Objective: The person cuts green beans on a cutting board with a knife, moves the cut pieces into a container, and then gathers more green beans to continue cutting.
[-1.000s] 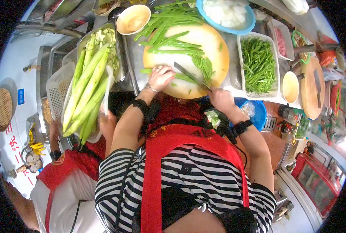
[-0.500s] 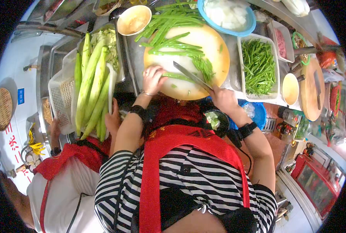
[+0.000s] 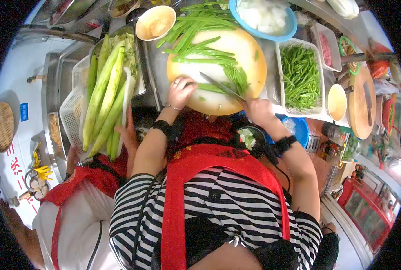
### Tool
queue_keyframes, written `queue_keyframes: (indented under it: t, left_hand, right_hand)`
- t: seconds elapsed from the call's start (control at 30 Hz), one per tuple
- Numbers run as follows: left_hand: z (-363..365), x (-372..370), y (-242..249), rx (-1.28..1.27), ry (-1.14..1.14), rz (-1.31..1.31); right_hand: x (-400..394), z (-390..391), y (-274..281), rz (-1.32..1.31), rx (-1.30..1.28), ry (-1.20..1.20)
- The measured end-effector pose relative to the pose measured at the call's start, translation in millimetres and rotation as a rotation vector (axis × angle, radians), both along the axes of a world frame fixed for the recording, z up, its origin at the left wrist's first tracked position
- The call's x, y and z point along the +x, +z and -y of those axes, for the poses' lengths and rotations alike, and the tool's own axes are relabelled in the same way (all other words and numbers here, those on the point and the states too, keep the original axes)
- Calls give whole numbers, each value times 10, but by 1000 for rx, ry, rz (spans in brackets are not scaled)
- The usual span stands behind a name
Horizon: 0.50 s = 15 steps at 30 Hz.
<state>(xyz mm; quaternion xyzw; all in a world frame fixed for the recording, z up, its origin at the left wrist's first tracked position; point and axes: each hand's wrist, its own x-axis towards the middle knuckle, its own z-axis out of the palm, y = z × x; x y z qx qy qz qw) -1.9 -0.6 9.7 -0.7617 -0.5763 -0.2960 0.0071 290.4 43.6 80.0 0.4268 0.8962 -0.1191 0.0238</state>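
Observation:
On the round cutting board [image 3: 250,45], my left hand [image 3: 181,92] is closed on the near end of some green beans [image 3: 211,87] at the board's left edge. My right hand [image 3: 258,110] grips the handle of a knife [image 3: 220,84], its blade pointing up and left across the beans. Cut green pieces [image 3: 237,77] lie just beyond the blade. More whole beans [image 3: 205,56] rest on the upper part of the board, and a larger pile [image 3: 196,27] spreads past its far edge.
A white basket [image 3: 323,81] of cut beans stands right of the board. Behind are a blue bowl [image 3: 292,27] and a cream bowl [image 3: 155,22]. At left, a co-worker's hands [image 3: 127,135] are at a white basket [image 3: 72,112] with long green gourds [image 3: 104,96].
My left hand has shifted slightly right, and the knife has tilted a little lower. The co-worker's basket and gourds have moved, and the co-worker's right-side hand looks more open.

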Motion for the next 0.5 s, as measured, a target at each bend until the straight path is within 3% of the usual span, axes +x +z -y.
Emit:
queue_keyframes:
  t: [0.17,0.23,0.33,0.5]
  left_hand:
    - [-50,60,-7,14,-39,11]
    - [-101,48,23,33,-56,-4]
    - [-99,66,59,45,-67,-9]
    - [-94,88,3,48,-64,-17]
  right_hand:
    - [-62,77,-134,30,-35,-13]
    - [-105,-3,-26,123,-66,7]
    - [-68,-5,191,59,-93,-29]
    - [-122,32,-242,-16,-31,-23]
